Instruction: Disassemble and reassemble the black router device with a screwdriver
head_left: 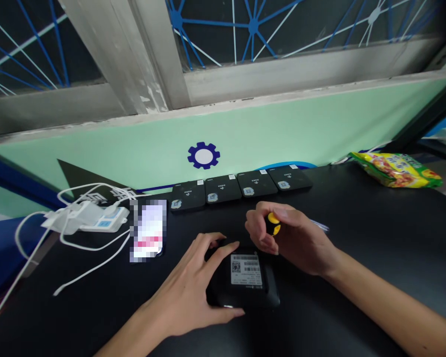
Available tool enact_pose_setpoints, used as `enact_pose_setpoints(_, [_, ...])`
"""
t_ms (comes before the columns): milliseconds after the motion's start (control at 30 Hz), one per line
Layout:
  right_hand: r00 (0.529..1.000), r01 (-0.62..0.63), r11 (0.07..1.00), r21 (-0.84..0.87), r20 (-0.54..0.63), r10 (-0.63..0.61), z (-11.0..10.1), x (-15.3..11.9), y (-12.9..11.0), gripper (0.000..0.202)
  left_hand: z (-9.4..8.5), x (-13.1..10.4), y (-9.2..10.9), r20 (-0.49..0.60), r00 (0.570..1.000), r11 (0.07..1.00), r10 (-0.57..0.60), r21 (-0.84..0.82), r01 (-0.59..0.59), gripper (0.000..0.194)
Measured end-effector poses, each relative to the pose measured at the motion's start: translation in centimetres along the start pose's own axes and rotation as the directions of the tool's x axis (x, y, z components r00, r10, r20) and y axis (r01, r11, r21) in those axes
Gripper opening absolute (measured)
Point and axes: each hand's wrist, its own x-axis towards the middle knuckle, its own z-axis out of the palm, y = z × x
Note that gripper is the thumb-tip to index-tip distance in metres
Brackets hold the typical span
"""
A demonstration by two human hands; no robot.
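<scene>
A flat black electronic box (245, 295) lies on the dark table, a white barcode label (246, 271) facing up. My left hand (188, 285) spans its left side, thumb at the near edge and fingers over the far edge, gripping it. Above the box's far right corner, my right hand (293, 235) is curled around a screwdriver with a yellow-and-black handle (272, 224). Only the handle's end shows; the fingers hide the rest, so I cannot tell whether its tip touches the box.
Several similar black boxes (223, 189) stand in a row along the green wall. On the left are a blurred-out phone (148, 230) and a white power strip (104, 219) with loose white cables. A yellow-green snack bag (399, 169) lies far right. Behind my right hand is a thin bluish item (319, 225).
</scene>
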Motion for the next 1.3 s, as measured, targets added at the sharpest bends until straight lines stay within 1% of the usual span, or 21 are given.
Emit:
enact_pose_setpoints(133, [1.0,0.014,1.0,0.021,0.005,-0.014,-0.23,-0.11,0.37,0.029,0.0,0.08,-0.02,-0.015,1.0,1.0,0.018,0.007,-0.018,0.107])
enact_pose_setpoints(233, [1.0,0.002,1.0,0.032,0.023,-0.002,-0.25,-0.16,0.46,0.022,0.04,0.08,-0.02,-0.02,1.0,1.0,0.019,0.014,-0.018,0.108])
enact_pose_setpoints(367, [1.0,-0.009,1.0,0.03,0.024,0.009,-0.1,-0.13,0.32,0.027,0.12,0.02,-0.01,-0.026,1.0,1.0,0.016,0.018,-0.016,0.109])
enact_pose_setpoints(467, [1.0,-0.006,0.999,0.048,0.023,0.005,0.06,-0.12,0.04,0.027,0.14,-0.01,-0.01,-0.036,0.999,1.0,0.021,0.006,-0.02,0.108])
enact_pose_setpoints(600, [1.0,-0.027,0.999,0.035,0.011,0.026,0.17,-0.08,-0.36,0.037,0.09,-0.02,-0.04,-0.035,0.999,1.0,0.015,0.007,-0.015,0.107])
enact_pose_setpoints(667, [0.999,-0.032,0.999,0.027,0.01,0.032,0.22,-0.02,-0.46,0.038,0.08,-0.03,-0.07,-0.034,0.999,1.0,0.013,0.006,-0.013,0.106])
enact_pose_setpoints(833, [1.0,-0.014,0.999,0.042,0.027,0.013,0.41,0.02,-0.41,0.033,0.2,-0.09,-0.17,-0.023,1.0,1.0,0.022,0.012,-0.022,0.108])
enact_pose_setpoints(933, [0.999,-0.031,0.998,0.06,0.046,0.028,0.31,-0.07,-0.28,0.025,0.3,-0.07,-0.21,-0.023,0.999,1.0,0.025,0.015,-0.024,0.109])
enact_pose_setpoints(1133, [0.998,-0.043,0.996,0.082,0.057,0.039,-0.04,-0.04,-0.09,0.019,0.17,-0.04,-0.06,-0.026,1.0,1.0,0.009,0.014,-0.008,0.108])
enact_pose_setpoints(1200, [0.999,-0.03,0.997,0.068,0.047,0.027,0.02,0.02,-0.18,0.024,0.06,-0.04,0.0,-0.029,1.0,1.0,0.011,0.01,-0.011,0.109])
enact_pose_setpoints(1300, [0.999,-0.024,0.999,0.04,0.041,0.023,0.12,0.06,-0.32,0.041,-0.04,-0.01,0.05,-0.031,0.999,1.0,0.02,0.007,-0.02,0.108])
